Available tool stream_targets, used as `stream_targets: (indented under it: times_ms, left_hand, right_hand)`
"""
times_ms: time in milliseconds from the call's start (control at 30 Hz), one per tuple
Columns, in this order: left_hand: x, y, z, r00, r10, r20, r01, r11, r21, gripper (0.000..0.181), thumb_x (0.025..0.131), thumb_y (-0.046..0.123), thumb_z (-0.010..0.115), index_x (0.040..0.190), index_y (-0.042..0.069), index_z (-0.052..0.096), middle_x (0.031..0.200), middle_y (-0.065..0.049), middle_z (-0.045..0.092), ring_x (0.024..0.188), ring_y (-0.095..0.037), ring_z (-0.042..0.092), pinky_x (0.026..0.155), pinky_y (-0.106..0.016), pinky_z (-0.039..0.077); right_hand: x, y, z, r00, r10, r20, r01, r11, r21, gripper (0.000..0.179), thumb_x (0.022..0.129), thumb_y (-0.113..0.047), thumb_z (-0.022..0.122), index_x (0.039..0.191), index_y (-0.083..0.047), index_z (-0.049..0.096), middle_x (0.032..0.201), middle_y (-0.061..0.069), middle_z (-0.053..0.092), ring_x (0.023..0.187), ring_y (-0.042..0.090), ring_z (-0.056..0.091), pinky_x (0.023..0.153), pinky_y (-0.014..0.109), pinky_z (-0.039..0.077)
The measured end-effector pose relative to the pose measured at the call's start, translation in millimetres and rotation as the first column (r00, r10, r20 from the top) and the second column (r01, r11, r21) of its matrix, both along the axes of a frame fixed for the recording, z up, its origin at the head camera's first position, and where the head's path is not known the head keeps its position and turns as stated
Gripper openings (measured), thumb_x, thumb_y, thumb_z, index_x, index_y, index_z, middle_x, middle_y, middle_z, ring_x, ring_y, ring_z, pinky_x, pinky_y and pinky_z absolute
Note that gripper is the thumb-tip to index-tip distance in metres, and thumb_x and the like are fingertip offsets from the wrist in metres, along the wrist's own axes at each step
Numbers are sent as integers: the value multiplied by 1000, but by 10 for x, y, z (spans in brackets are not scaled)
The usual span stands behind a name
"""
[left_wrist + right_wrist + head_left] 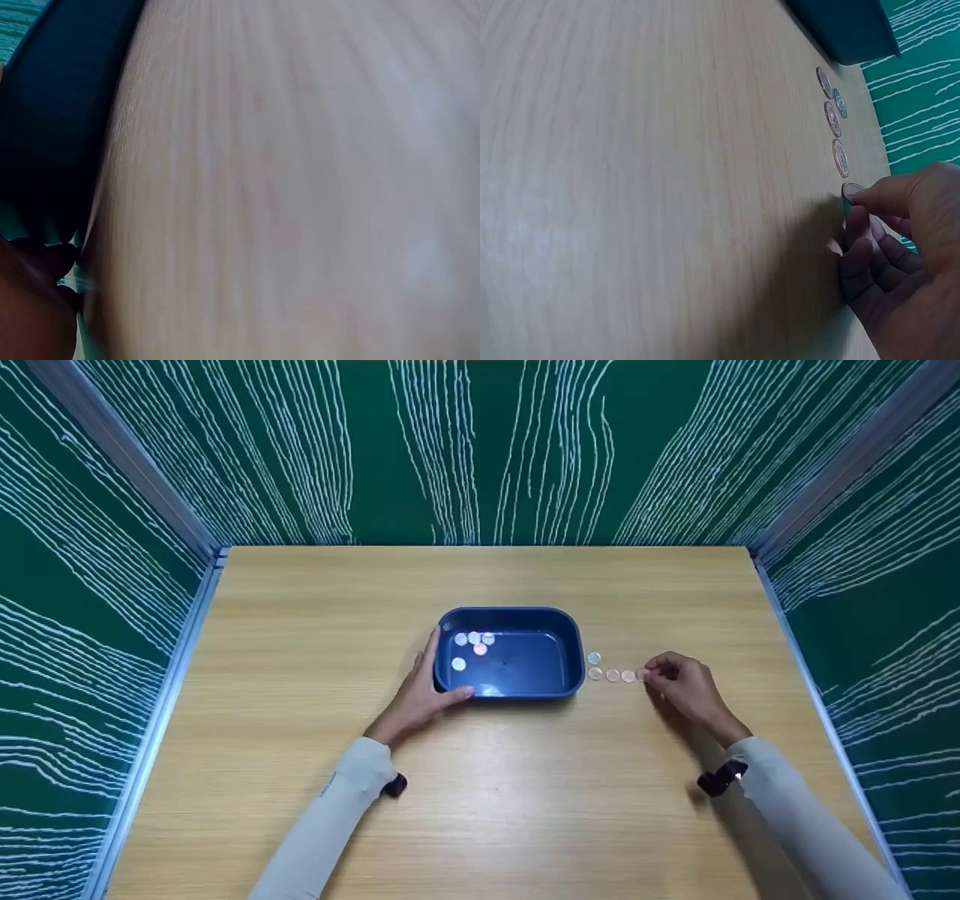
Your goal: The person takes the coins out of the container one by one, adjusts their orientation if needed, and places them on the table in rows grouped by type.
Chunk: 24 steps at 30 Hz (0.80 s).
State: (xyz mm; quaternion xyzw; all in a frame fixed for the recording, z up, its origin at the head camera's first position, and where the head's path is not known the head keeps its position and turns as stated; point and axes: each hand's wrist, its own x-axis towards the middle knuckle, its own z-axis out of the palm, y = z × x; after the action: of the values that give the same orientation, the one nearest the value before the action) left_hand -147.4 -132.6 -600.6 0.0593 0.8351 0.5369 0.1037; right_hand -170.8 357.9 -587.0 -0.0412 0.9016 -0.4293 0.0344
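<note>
A dark blue plastic tub [525,660] with rounded corners stands on the table. My left hand [420,690] grips its left end, thumb over the front rim and fingers along the side. The left wrist view shows the tub's outer wall [56,120] and part of that hand [34,307]. Inside the tub, toward its left, lie several coins, among them a copper one [480,649]. Right of the tub, my right hand [686,686] pinches a copper coin [850,190] at the right end of a short row of copper coins [841,157]. A silvery coin [594,658] lies behind the row's left end.
The wooden table [517,795] reaches out around the tub on every side. Green panels with white wavy lines [487,450] rise at the back, left and right edges. A dark wrist device [721,778] is strapped over the right sleeve.
</note>
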Motion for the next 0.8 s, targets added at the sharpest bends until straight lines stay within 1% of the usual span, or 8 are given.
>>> stream_targets:
  times_ms: [133, 233, 333, 433, 600, 700, 800]
  left_hand:
    - [-2, -2, -1, 1000, 5, 8, -5, 1000, 6, 126, 90, 48, 90, 177, 45, -1, 185, -10, 11, 167, -50, 7, 127, -74, 20]
    - [-2, -1, -4, 1000, 5, 10, -5, 1000, 11, 126, 90, 47, 90, 177, 46, -1, 185, -11, 11, 166, -51, 10, 127, -74, 21]
    - [1, 1, -3, 1000, 6, 15, -6, 1000, 7, 125, 90, 48, 90, 175, 50, -2, 185, -10, 12, 166, -50, 11, 127, -73, 22]
    - [7, 3, 3, 1000, 6, 22, -6, 1000, -6, 124, 91, 50, 89, 174, 54, -2, 185, -7, 11, 167, -49, 9, 127, -74, 21]
    - [15, 6, 2, 1000, 4, 20, -3, 1000, -15, 124, 90, 51, 89, 174, 54, -2, 185, -6, 10, 168, -48, 5, 127, -75, 17]
    - [12, 9, -3, 1000, 11, 16, -11, 1000, -16, 123, 90, 52, 89, 174, 55, -2, 185, -8, 10, 167, -49, 7, 127, -76, 18]
    - [9, 8, -7, 1000, 17, 15, -16, 1000, -10, 123, 90, 53, 89, 173, 57, -2, 185, -10, 10, 167, -51, 8, 126, -76, 19]
  right_hand:
    - [-8, -17, 1, 1000, -5, -29, 6, 1000, 24, 13, 101, 1, 75, 113, 7, 76, 99, 21, 74, 81, 14, 62, 61, 15, 51]
    - [-15, -29, 5, 1000, -11, -15, 11, 999, 33, 12, 101, 3, 74, 112, 7, 76, 100, 20, 74, 80, 13, 63, 61, 16, 51]
    - [-21, -49, 24, 1000, -8, 9, 8, 999, 31, 11, 102, 1, 74, 112, 6, 75, 100, 20, 74, 79, 13, 64, 59, 19, 53]
    - [-29, -95, 69, 1000, 4, 11, -4, 1000, 31, 11, 103, -1, 74, 112, 5, 76, 102, 21, 75, 80, 15, 66, 59, 20, 54]
    - [-56, -221, 232, 999, 33, -10, -32, 999, 35, 16, 102, 1, 72, 115, 8, 76, 106, 23, 77, 87, 21, 68, 65, 17, 53]
    - [-92, -323, 366, 999, 49, -22, -48, 999, 20, 17, 103, 1, 71, 117, 10, 75, 106, 24, 75, 88, 25, 68, 67, 16, 51]
    - [-139, -436, 492, 997, 65, -34, -65, 998, 5, 18, 105, -2, 70, 119, 9, 76, 106, 22, 74, 90, 26, 67, 68, 16, 51]
